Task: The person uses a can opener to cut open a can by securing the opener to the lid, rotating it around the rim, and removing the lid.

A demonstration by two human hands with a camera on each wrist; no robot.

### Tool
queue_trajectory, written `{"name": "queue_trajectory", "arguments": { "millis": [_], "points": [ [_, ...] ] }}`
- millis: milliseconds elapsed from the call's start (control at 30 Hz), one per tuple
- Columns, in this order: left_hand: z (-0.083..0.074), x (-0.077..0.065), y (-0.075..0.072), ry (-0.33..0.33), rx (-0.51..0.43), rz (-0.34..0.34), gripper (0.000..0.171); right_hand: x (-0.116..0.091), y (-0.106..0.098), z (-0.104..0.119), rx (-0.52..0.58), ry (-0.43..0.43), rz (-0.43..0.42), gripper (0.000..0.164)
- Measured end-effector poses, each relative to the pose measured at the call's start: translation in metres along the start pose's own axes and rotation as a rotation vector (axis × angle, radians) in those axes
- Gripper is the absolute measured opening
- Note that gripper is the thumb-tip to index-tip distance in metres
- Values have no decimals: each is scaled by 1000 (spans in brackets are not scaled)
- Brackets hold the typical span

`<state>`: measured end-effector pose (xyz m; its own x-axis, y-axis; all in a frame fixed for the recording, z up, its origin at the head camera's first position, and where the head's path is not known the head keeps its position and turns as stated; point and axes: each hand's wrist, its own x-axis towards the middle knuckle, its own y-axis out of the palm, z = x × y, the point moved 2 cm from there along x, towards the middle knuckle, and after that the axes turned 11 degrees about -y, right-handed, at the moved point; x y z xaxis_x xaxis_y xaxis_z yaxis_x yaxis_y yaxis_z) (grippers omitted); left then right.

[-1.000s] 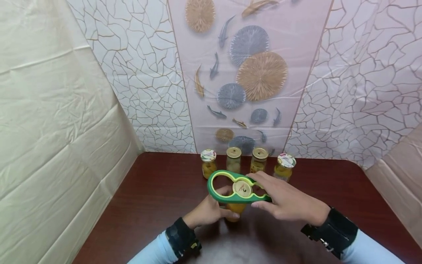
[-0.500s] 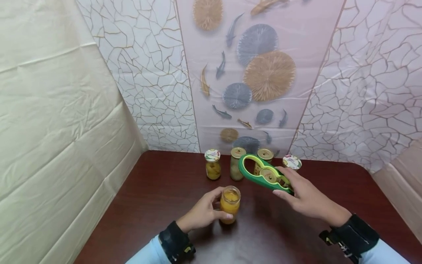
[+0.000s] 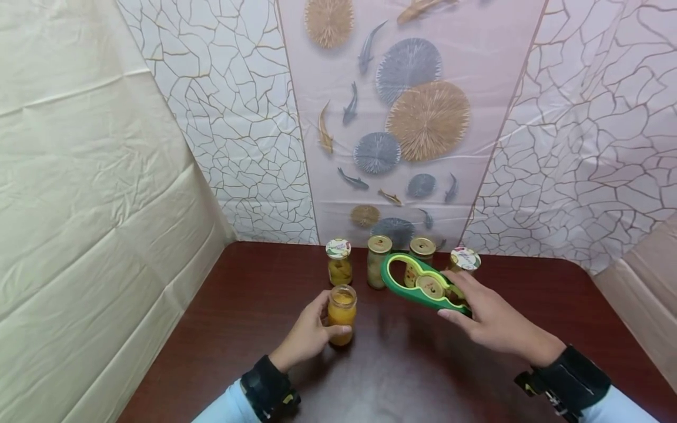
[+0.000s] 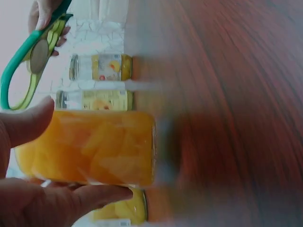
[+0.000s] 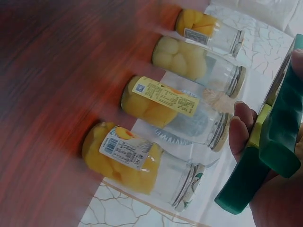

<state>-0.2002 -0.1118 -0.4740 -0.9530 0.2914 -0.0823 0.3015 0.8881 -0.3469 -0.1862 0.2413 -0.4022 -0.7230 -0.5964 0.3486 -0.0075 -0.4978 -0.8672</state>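
Observation:
My left hand (image 3: 305, 333) grips an uncapped glass jar of orange fruit (image 3: 341, 314) around its side, upright at the middle of the table. In the left wrist view thumb and fingers wrap the orange jar (image 4: 94, 146), its base close to the wood. My right hand (image 3: 494, 320) holds a green jar opener (image 3: 407, 294) by its handle end, raised above the table in front of the rear jars. A gold lid (image 3: 430, 286) sits in one of the opener's rings. In the right wrist view the opener's handles (image 5: 281, 127) lie across my palm.
Along the table's back stand several capped jars: a white-lidded jar (image 3: 338, 262), a gold-lidded jar of pale fruit (image 3: 378, 262), another gold-lidded jar (image 3: 423, 249) and a second white-lidded jar (image 3: 465, 259). A patterned cloth (image 3: 254, 147) hangs behind the dark wooden table (image 3: 238, 311).
The jar opener came up off the orange jar with the gold lid in it and moved right. Then my left hand shifted the uncapped jar leftward.

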Motion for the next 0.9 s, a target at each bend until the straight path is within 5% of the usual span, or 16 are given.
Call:
{"name": "queue_trajectory", "arguments": {
  "millis": [400, 900],
  "points": [
    [18, 19, -47, -112, 82, -286, 55, -13, -5, -5, -21, 35, -11, 68],
    [29, 55, -77, -190, -62, -411, 55, -18, -8, -6, -9, 38, -13, 64]
  ]
}}
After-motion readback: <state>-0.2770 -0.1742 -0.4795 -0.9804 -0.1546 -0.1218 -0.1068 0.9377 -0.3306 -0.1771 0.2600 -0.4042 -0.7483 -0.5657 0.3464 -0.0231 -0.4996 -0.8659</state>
